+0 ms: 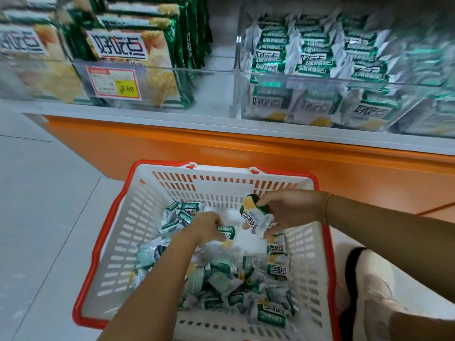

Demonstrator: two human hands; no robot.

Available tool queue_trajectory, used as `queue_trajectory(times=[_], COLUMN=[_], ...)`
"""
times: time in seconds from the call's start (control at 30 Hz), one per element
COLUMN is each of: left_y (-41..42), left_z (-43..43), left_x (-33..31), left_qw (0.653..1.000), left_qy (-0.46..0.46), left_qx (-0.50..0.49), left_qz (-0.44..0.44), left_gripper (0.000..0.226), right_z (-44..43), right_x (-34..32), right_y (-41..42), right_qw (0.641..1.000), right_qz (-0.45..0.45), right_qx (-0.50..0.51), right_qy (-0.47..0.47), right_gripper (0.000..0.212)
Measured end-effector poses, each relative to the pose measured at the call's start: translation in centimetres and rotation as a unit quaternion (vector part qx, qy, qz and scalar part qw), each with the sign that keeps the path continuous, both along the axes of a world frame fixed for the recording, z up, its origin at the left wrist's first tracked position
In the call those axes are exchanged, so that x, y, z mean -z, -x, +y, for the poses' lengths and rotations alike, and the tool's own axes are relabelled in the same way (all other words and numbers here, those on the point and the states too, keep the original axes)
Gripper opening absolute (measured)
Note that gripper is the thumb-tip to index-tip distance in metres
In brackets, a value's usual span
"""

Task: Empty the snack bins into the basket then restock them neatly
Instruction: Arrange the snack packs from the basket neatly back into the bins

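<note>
Many crinkly foil snack packets [221, 279] in slotted white plastic basket [123, 230], left hand [206, 227] pinching one, right hand [290, 210] gripping a stack

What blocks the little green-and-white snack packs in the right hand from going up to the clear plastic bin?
Nothing visible. The right hand holds small green-and-white snack packs over the white plastic basket, and only open air lies between them and the clear plastic bin on the white shelf.
</note>
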State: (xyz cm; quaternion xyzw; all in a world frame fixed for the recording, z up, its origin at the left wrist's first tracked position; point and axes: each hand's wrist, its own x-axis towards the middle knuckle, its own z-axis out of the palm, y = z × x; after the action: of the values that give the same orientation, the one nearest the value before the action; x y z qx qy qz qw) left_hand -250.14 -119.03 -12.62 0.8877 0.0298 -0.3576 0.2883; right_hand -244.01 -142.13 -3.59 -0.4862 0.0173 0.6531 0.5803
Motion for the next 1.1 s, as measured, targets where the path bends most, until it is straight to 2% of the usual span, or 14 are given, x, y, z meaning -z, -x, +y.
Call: queue_trajectory(times=[0.07, 0.13, 0.2, 0.27, 0.37, 0.47, 0.57, 0.67, 0.73, 0.77, 0.87, 0.93, 0.97, 1.1], left_y=[-0.8, -1.2, -1.3, -1.1, -0.9, -0.2, 0.9, 2.2, 2.7, 2.8, 2.9, 2.6, 2.3, 0.2], left_z=[-0.8, -1.8, -2.8, -4.1, -6.2, -9.1, -12.5, -15.9, -17.9, -18.7, -20.7, -21.7, -22.1, -24.4], left_x=[-2.9, -5.9, -8.3, -10.4, -12.8, -15.4, -17.7, -20.2, -21.5, -22.1, -23.9, -25.0, -25.5, -28.0], left_qw=[0.993, 0.974, 0.953, 0.930, 0.870, 0.812, 0.797, 0.792, 0.790, 0.801, 0.882, 0.904, 0.910, 0.910], left_qy=[0.086, 0.167, 0.233, 0.282, 0.374, 0.458, 0.487, 0.516, 0.531, 0.525, 0.430, 0.392, 0.379, 0.355], left_qx=[-0.079, -0.148, -0.191, -0.236, -0.321, -0.361, -0.355, -0.322, -0.303, -0.280, -0.153, -0.100, -0.079, 0.008], left_qz=[-0.024, -0.037, -0.031, -0.021, -0.019, -0.025, -0.044, -0.057, -0.055, -0.062, -0.118, -0.138, -0.147, -0.212], left_gripper=[0.040, 0.045, 0.045, 0.045, 0.064, 0.029, 0.010, 0.023, 0.040, 0.046, 0.046, 0.039, 0.037, 0.043], right_z=[-1.4, -2.7, -3.6, -4.3, -5.6, -7.2, -9.5, -12.1, -13.6, -14.4, -16.5, -17.8, -18.2, -20.2], right_x=[-1.8, -3.6, -5.8, -8.6, -12.3, -15.7, -17.5, -18.2, -18.6, -18.8, -19.7, -20.7, -21.2, -24.7], right_y=[-0.1, -0.3, -0.5, -0.3, 0.2, 1.2, 2.2, 3.5, 4.2, 4.5, 5.4, 6.0, 6.1, 6.3], right_qw=[0.998, 0.997, 0.996, 0.992, 0.974, 0.940, 0.922, 0.906, 0.875, 0.858, 0.787, 0.715, 0.690, 0.661], right_qz=[0.025, 0.002, -0.043, -0.122, -0.226, -0.332, -0.367, -0.387, -0.446, -0.475, -0.574, -0.650, -0.672, -0.688], right_qx=[0.015, 0.031, 0.019, -0.004, 0.009, 0.000, 0.062, 0.121, 0.128, 0.134, 0.116, 0.093, 0.083, -0.030], right_qy=[-0.052, -0.075, -0.071, -0.041, 0.024, 0.082, 0.110, 0.120, 0.134, 0.142, 0.192, 0.241, 0.255, 0.297], right_gripper=[0.048, 0.056, 0.065, 0.058, 0.047, 0.052, 0.045, 0.045, 0.034, 0.031, 0.030, 0.045, 0.056, 0.091])
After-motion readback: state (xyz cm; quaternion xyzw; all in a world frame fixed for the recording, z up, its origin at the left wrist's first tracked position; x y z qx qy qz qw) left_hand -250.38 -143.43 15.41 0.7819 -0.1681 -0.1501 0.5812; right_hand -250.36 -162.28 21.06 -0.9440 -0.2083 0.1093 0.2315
